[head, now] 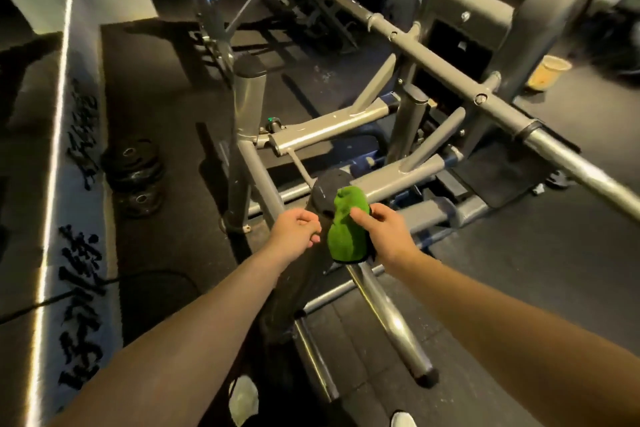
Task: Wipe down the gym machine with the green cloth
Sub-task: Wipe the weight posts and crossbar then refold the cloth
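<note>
— Whereabouts of green cloth [346,229]?
— Draped over dark post [323,189] of gym machine [381,180], toward six from centre, pinched by right hand [384,236]
— And left hand [294,229]?
— Curled at nine o'clock of cloth; impossible to tell whether grasping anything

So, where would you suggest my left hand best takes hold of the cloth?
Probably the free lower end, near its dark hem. The right hand pinches the cloth by its right side, so the bottom hangs loose and unobstructed. Come in from the left, where the left hand sits close beside it.
</note>
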